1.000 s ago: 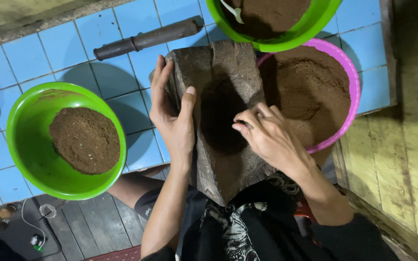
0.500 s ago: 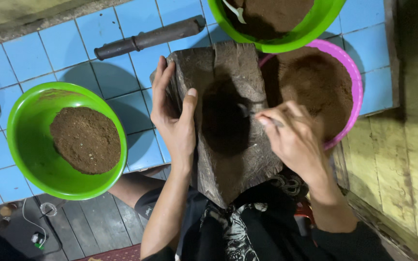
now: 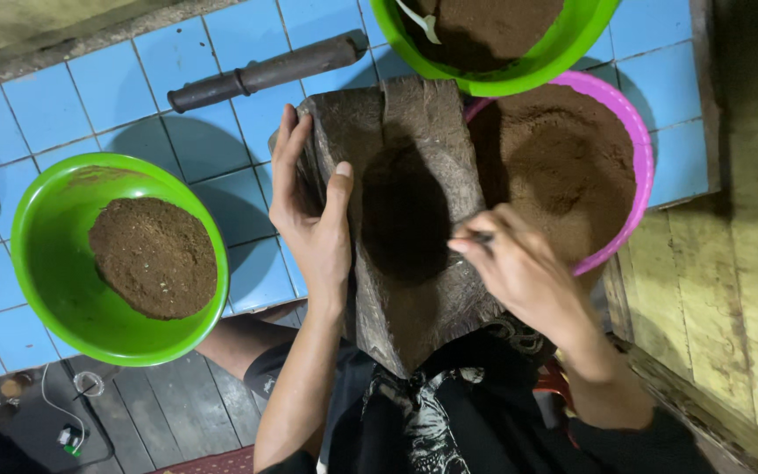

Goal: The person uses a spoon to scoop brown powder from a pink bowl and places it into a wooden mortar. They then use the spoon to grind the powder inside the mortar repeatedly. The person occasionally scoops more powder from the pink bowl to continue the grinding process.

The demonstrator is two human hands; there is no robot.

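One head-worn camera looks steeply down, close over the hands and the blue-tiled floor (image 3: pixel 37 114).

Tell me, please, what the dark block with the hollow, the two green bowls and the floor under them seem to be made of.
The dark block looks like carved wood: rough, matt, with grain lines and a worn hollow. The left hand grips its edge. The green bowls seem to be plastic: bright, smooth, slightly glossy, with thin rims. The floor appears to be glazed blue ceramic tile, with pale grout lines.

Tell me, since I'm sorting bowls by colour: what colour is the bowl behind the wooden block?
Pink-purple bowl, seen in the head view.
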